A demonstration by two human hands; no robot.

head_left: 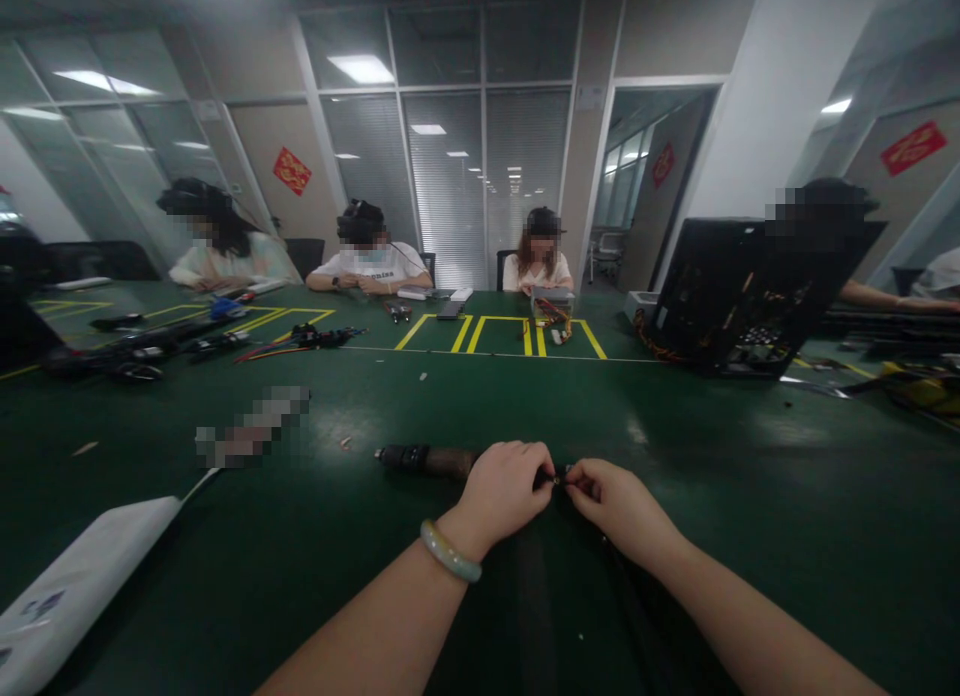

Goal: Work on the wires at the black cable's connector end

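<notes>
My left hand (504, 491) is closed around the right end of a dark, rod-like tool (427, 461) that lies on the green table (300, 536). A pale green bangle (448, 551) is on that wrist. My right hand (619, 506) meets it fingertip to fingertip, pinching a tiny part (561, 478) at the tool's tip. What the tiny part is cannot be made out. Dark cables run from under my hands toward me.
A white flat object (82, 576) lies at the near left. An open black computer case (742, 296) stands at the right. Cables and tools (187, 346) are scattered at the far left. Three people sit across the table, and another person is behind the case.
</notes>
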